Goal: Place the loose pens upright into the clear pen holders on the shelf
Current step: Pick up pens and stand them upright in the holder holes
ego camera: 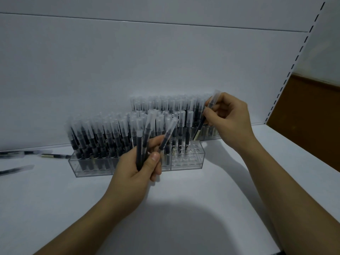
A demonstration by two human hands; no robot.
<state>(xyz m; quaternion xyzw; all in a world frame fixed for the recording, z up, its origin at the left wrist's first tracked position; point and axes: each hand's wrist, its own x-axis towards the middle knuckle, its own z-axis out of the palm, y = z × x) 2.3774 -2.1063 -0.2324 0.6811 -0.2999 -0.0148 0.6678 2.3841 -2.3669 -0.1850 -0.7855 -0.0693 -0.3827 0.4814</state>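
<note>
Two clear pen holders stand on the white shelf. The front holder [187,163] is packed with upright black pens on its left and has open holes at its right end. The rear holder [207,138] stands behind it, also full of pens. My left hand [139,166] grips a small bundle of black pens [141,144] with frosted caps, held upright in front of the front holder. My right hand [228,116] pinches a single pen [204,118], tilted, its lower end above the right part of the holders.
Three loose pens lie on the shelf at far left: one [55,155] beside the front holder, one [22,153] further left, one [16,169] nearer me. The shelf back panel rises behind. A slotted upright [287,74] bounds the right side, brown wall beyond.
</note>
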